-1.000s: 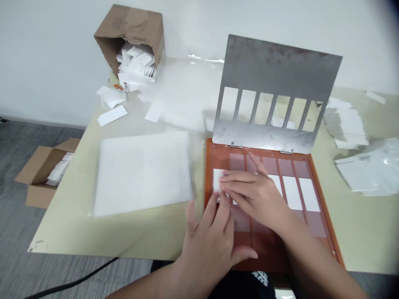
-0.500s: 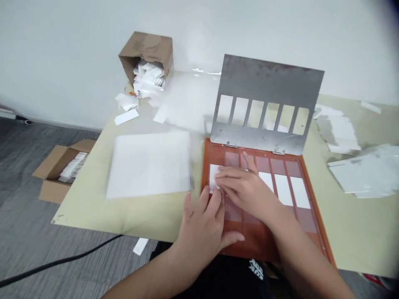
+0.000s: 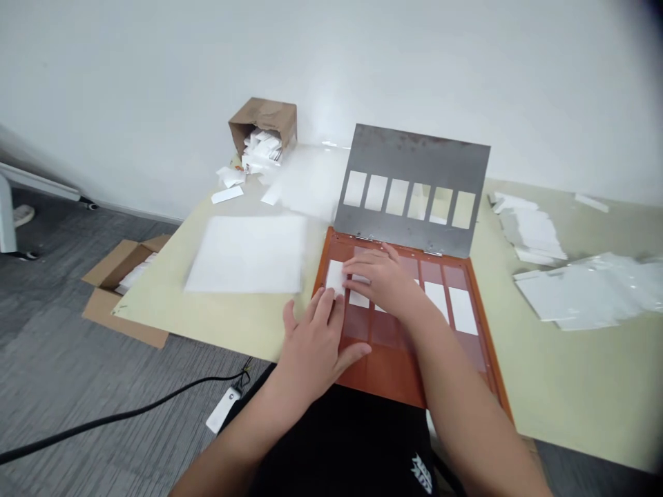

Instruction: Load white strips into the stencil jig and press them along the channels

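An orange tray [image 3: 398,379] with slots lies on the table under both hands, and its grey metal lid [image 3: 422,159] with a row of cut-out windows stands raised on hinges. White cards lie in a row across the slots, such as the far-right card [image 3: 463,310]. My left hand [image 3: 313,348] has its fingers spread, the tips at the lower edge of the leftmost white card [image 3: 335,273]. Stretched over the tray, my right hand [image 3: 386,279] rests its fingertips at that card's right edge. It partly covers the middle cards. Neither hand grips anything.
Left of the tray lies a stack of white translucent sheets [image 3: 246,255]. A cardboard box [image 3: 264,110] of white pieces stands at the back. Loose white cards [image 3: 539,231] and clear plastic bags [image 3: 595,290] lie at right. An open carton [image 3: 124,314] and a black cable [image 3: 135,414] are on the floor side.
The camera view has shifted, so the tray and table appear smaller and further left. Both hands remain at the leftmost card; the right fingers have drawn back to its right edge, showing more of it.
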Available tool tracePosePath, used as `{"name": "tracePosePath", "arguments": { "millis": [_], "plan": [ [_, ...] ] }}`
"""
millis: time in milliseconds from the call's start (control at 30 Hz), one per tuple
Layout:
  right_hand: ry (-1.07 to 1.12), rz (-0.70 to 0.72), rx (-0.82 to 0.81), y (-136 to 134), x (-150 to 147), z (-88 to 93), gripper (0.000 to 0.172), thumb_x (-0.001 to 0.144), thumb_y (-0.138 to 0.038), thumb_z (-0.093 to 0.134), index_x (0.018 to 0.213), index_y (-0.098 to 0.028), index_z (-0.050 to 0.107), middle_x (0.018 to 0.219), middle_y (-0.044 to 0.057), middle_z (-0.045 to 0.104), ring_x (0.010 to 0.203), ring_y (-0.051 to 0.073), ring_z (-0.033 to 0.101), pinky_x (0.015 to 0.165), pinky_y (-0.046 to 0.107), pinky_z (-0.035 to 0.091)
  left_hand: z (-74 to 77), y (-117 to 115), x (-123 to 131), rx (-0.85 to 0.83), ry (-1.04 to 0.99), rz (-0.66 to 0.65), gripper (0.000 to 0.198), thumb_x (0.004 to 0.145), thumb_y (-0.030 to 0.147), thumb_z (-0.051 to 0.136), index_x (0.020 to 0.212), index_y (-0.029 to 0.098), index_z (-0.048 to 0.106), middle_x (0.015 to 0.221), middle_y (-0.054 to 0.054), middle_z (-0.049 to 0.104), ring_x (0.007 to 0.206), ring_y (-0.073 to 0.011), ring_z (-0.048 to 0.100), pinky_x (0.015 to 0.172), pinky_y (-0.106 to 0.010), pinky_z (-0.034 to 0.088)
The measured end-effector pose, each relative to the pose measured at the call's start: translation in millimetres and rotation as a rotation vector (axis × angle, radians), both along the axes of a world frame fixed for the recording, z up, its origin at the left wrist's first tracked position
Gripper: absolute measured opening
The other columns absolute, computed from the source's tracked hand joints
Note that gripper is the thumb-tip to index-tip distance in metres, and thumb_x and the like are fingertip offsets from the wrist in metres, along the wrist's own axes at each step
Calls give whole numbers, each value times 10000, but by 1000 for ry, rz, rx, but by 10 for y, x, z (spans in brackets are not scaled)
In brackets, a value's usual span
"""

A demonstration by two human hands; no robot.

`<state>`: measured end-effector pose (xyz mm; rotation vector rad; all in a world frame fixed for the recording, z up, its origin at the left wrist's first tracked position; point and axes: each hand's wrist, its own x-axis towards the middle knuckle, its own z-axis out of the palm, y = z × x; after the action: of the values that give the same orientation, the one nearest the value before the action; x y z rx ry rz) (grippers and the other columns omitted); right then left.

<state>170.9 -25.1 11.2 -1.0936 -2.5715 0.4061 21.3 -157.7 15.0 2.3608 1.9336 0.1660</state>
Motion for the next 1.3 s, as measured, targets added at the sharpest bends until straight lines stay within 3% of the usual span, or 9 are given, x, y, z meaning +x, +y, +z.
{"name": "tracePosePath", "arguments": {
  "millis": [100,300,467,533,667,800,967,1100,1300],
  "plan": [
    [-24,13,0,-2,-29,19,144,923,-252,578,855,-238,704,1038,21,739,1073,217,631,1140,609,152,21,-3,35,5,1,20,695,968,621,290,1443,131,425,1481,-188,461,1377,-318,398,1066,-646,334],
    [-25,-31,-27,-40,-153,86,222,940,-277,532,921,-279,753,1148,42,695,1119,251,540,1059,580,191,85,-7,80,2,12,40,625,981,560,349,1454,156,404,1458,-180,478,1360,-319,417,1067,-660,312],
    [-42,133,-107,-100,-202,118,413,868,-108,461,992,-351,770,1214,10,637,1125,224,468,973,469,253,98,-20,117,-22,17,63,595,982,528,373,1450,163,414,1480,-188,457,1385,-335,387,1061,-687,291],
    [-23,84,-117,-89,-195,117,460,859,-75,425,976,-349,775,1212,11,634,1118,218,466,965,464,246,102,-20,123,-21,26,71,598,980,528,377,1458,170,411,1484,-187,456,1394,-342,379,1061,-693,290],
    [-13,-131,-121,-20,-151,110,417,837,-75,430,850,-291,787,1154,35,660,1104,240,477,973,513,218,136,-15,134,-38,30,80,593,990,519,356,1467,170,405,1484,-186,465,1391,-340,390,1058,-696,298],
    [-27,-68,-177,16,-101,125,385,770,-58,471,690,-292,765,1125,-5,683,1074,217,513,959,483,259,160,-19,157,-59,39,96,590,1000,505,335,1474,158,389,1502,-186,449,1400,-333,383,1057,-708,292],
    [-26,-197,-106,10,-111,143,390,878,-125,402,932,-267,761,1195,62,644,1106,257,507,946,523,275,136,-34,176,-26,63,104,586,994,519,339,1463,179,425,1502,-184,449,1408,-352,372,1057,-702,305],
    [-54,-234,-87,11,-160,92,268,880,-225,468,915,-241,733,1172,82,642,1104,280,500,945,536,287,119,-49,180,-15,80,129,580,987,508,370,1480,204,410,1503,-172,453,1419,-369,355,1054,-706,312],
    [-43,-266,-109,21,-227,58,240,907,-326,483,954,-233,700,1215,94,610,1141,294,464,978,567,270,84,-67,191,16,101,148,576,988,494,379,1479,196,413,1538,-162,412,1437,-372,326,1056,-704,316]
  ]
}}
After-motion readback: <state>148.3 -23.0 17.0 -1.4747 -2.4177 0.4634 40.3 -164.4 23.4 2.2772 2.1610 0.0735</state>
